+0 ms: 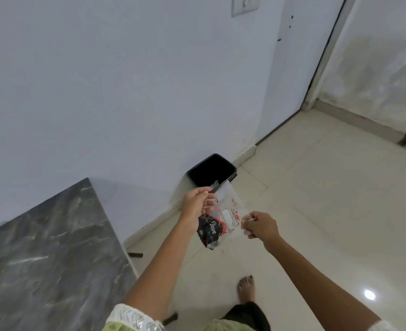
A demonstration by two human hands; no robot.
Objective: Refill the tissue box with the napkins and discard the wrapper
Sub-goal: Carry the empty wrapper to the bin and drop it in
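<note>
— How is the light here?
— Soft, even and rather dim indoors; a bright glare spot (369,294) shines on the glossy floor (328,211) at lower right.
— Shadows?
— Faint ones on the wall (101,91) above the bench (42,247).
— Sharpness?
— Slightly soft throughout; wide-angle distortion bends the wall lines near the edges.

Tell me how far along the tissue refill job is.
Done: cannot be confirmed; the tissue box is out of view, but the clear plastic wrapper with red and black print looks empty of napkins. In hand: the left hand and right hand both hold it, above the floor. Left: dropping it into the open black rectangular bin by the wall.
</note>
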